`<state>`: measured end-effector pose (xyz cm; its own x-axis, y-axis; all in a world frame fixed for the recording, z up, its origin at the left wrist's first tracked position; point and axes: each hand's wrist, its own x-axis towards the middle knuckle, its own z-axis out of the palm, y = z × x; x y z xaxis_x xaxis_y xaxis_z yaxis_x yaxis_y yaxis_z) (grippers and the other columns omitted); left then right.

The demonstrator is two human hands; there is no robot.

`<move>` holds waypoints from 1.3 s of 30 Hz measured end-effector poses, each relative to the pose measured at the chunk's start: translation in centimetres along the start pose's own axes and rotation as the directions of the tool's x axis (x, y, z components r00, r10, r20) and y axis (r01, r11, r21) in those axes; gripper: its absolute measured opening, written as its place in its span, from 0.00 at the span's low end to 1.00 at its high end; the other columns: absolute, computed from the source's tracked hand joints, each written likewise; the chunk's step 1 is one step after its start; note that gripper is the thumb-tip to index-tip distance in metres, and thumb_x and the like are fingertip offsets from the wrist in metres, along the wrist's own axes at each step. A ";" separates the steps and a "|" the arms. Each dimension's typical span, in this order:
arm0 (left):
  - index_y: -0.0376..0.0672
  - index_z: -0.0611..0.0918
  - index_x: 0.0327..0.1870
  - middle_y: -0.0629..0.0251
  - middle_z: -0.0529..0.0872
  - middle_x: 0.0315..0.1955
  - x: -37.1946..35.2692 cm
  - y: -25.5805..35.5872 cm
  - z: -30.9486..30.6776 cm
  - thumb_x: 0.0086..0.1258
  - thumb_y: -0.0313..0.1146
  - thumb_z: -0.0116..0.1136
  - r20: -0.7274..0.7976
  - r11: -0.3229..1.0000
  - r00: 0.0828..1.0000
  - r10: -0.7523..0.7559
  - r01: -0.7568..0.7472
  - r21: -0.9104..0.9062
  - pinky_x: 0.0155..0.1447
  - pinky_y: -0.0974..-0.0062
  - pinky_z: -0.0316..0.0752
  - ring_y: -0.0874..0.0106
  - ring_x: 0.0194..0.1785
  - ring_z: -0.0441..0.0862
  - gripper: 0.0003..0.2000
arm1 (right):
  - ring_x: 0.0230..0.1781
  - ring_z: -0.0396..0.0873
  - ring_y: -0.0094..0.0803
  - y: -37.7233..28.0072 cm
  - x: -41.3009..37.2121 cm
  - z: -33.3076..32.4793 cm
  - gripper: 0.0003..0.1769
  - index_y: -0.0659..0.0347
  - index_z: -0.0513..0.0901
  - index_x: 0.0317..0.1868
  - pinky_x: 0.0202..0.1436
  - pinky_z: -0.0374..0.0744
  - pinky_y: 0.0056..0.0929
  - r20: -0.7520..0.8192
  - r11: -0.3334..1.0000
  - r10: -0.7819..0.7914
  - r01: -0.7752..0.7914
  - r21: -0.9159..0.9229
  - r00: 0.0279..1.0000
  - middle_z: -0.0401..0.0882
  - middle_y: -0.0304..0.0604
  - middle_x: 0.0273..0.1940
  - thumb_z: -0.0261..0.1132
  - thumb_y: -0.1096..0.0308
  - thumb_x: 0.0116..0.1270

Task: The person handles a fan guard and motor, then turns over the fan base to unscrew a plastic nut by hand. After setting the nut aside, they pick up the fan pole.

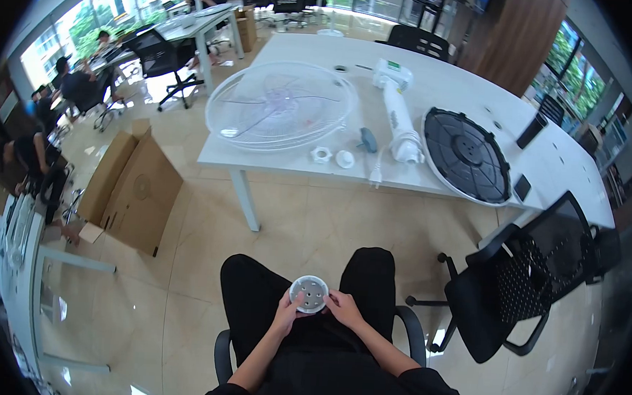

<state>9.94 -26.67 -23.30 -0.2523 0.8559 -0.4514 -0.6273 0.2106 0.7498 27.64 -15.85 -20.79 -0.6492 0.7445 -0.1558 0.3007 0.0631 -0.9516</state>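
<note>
A small round disc with a white rim, a grey face and several dark spots is held over my lap. My left hand grips its left side, with the thumb on the face. The fingers of my right hand pinch its right edge. Both hands are closed on it; its underside is hidden. Beyond my knees, on the white table, lie a fan grille with clear blades, a white fan body, and a round black fan base.
Near the table's front edge are a white ring nut, a white cap, a grey-blue part and a plug. A phone and black cylinder lie right. A cardboard box and office chair flank me.
</note>
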 end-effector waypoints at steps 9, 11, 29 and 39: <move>0.43 0.71 0.72 0.58 0.80 0.61 0.0 0.3 0.4 0.84 0.42 0.54 0.029 1.000 0.999 0.024 -0.024 0.007 0.54 0.52 0.89 0.61 0.60 0.84 0.22 | 0.30 0.90 0.35 0.7 0.0 -0.1 0.13 0.70 0.83 0.47 0.37 0.83 0.32 0.014 0.999 -0.037 0.037 0.019 0.999 0.88 0.51 0.32 0.61 0.65 0.78; 0.42 0.70 0.72 0.58 0.81 0.61 -0.1 0.4 0.6 0.84 0.42 0.54 0.031 1.000 0.999 0.028 -0.028 0.014 0.53 0.52 0.89 0.61 0.60 0.84 0.22 | 0.31 0.90 0.35 0.6 -0.1 -0.3 0.13 0.70 0.82 0.47 0.37 0.83 0.32 0.014 0.999 -0.037 0.037 0.013 0.999 0.88 0.52 0.33 0.61 0.65 0.79; 0.43 0.71 0.72 0.55 0.79 0.66 1.6 -0.1 3.7 0.86 0.50 0.46 0.081 0.993 0.994 -0.076 0.068 0.097 0.56 0.54 0.87 0.60 0.65 0.82 0.24 | 0.29 0.90 0.36 0.3 -2.5 -3.0 0.12 0.69 0.83 0.45 0.36 0.84 0.34 -0.165 0.996 -0.002 -0.013 -0.089 0.986 0.88 0.52 0.30 0.60 0.66 0.77; 0.40 0.70 0.72 0.54 0.81 0.62 2.8 -0.1 6.0 0.85 0.45 0.49 0.230 0.984 0.958 -0.169 0.151 0.096 0.53 0.55 0.89 0.60 0.60 0.86 0.24 | 0.32 0.88 0.27 1.5 -4.9 -3.9 0.14 0.74 0.80 0.56 0.39 0.83 0.26 -0.259 0.981 0.091 -0.042 0.190 0.962 0.89 0.46 0.37 0.61 0.71 0.78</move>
<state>13.74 -21.45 -21.69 0.0335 0.8933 -0.4483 -0.5848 0.3812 0.7160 33.95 -16.78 -20.39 -0.4160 0.8937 -0.1680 0.1890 -0.0958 -0.9773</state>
